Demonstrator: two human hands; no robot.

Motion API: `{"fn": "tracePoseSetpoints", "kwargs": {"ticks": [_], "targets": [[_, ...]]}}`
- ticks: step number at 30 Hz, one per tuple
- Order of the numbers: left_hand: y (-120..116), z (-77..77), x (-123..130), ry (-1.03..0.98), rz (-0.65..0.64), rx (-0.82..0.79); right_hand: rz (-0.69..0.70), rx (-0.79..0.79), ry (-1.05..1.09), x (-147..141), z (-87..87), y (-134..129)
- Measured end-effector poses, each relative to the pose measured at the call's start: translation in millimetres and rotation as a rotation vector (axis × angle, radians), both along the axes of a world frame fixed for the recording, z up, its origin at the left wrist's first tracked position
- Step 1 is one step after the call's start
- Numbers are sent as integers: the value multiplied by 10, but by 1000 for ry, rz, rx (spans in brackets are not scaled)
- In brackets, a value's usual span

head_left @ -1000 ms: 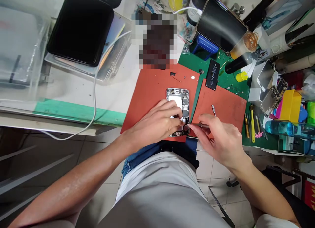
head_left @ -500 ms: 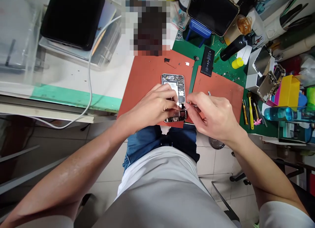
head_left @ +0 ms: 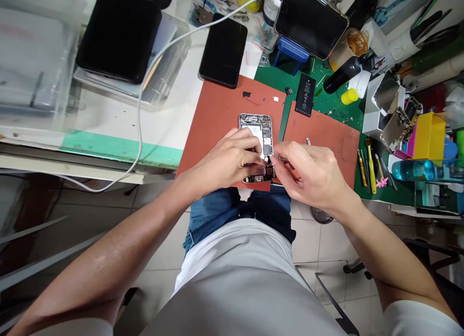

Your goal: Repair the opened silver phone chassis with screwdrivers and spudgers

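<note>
An opened smartphone (head_left: 267,133) lies on an orange mat, its circuit board and pale inner frame showing. My left hand (head_left: 239,154) reaches over its lower left side, fingers curled and tips close together by a small dark part; what they grip is hidden. At the phone's lower right edge, my right hand (head_left: 308,167) is closed in a pinch, thumb and forefinger almost meeting the left fingertips. The pinched thing is too small to name. A thin metal end (head_left: 308,141) shows behind the right knuckles; whether that hand holds it, I cannot tell.
A phone battery (head_left: 305,94) lies on the green mat (head_left: 268,75). A black phone (head_left: 223,51) rests behind the orange mat (head_left: 206,118). Another phone (head_left: 311,19) leans on a blue stand. Screwdrivers (head_left: 370,167) lie at right. A white cable (head_left: 139,113) crosses the left side.
The view has shifted slightly, and the black phone at the back is now plain to see. Both hands stay at the opened phone's lower part, with only slight finger movement.
</note>
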State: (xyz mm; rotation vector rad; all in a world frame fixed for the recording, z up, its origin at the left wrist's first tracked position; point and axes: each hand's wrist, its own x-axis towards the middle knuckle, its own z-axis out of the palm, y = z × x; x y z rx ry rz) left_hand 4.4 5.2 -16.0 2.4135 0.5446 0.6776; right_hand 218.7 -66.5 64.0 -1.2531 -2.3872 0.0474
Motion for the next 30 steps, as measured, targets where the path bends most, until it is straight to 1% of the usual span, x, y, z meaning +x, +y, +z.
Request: {"fn": "tracePoseSetpoints", "kwargs": {"ticks": [4, 6, 7, 9, 10, 12, 15, 17, 19, 22, 26, 28, 30], "targets": [[-2, 4, -5, -5, -11, 15, 1, 39, -5, 9, 2, 18], [-6, 6, -10, -9, -14, 22, -18, 42, -10, 48, 54, -22], [-9, 5, -13, -10, -14, 28, -49, 42, -1, 81, 93, -61], [-18, -2, -20, -14, -16, 41, -171, 51, 73, 173, 178, -179], [-23, -6, -25, -15, -18, 50, -263, 56, 150, 229, 211, -253], [-37, -11, -39, -13, -23, 68, -443, 85, 388, 349, 234, -414], [-60, 7, -66, -3, -18, 36, -705, 102, 735, 507, 150, -640], [-75, 44, -79, -2, -19, -25, -860, 108, 850, 578, 54, -755], [-87, 91, -80, 6, -26, -34, -963, 117, 936, 625, -31, -833], [-99, 152, -68, 19, -37, 56, -1020, 119, 1112, 686, -100, -888], [-100, 183, -60, 36, -37, 122, -1067, 0, 1324, 815, -146, -889], [-97, 183, -66, 46, -46, 131, -1094, -43, 1388, 886, -190, -869], [-98, 180, -76, 47, -60, 137, -1118, -42, 1412, 941, -252, -838]]}}
